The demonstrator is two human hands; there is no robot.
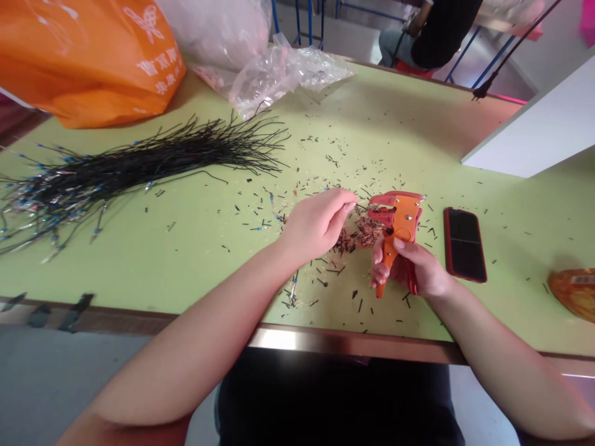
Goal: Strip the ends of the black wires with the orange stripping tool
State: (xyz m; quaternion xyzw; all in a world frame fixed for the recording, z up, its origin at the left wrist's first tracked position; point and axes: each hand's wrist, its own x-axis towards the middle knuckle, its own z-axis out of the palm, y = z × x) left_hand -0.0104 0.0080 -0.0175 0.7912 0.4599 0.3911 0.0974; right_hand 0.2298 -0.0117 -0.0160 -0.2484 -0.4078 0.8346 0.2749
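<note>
My left hand [318,220] is closed in a pinch on a thin black wire [362,206], whose tip reaches the jaws of an orange and red wire stripper [405,224]. Most of that wire is hidden by the fingers. Wrapped round the stripper's handles is my right hand [416,266], thumb on the near side. Under the tool lies a heap of dark and copper-coloured wire scraps [349,240]. A long bundle of black wires [158,155] rests to the left, with blue and silvery pieces at its left ends.
An orange bag [102,62] and crumpled clear plastic [274,74] stand at the back left. To the right are a phone [465,243], an amber container [576,292] and a white panel [534,124]. Beyond the green table [195,272], another person [441,34] sits.
</note>
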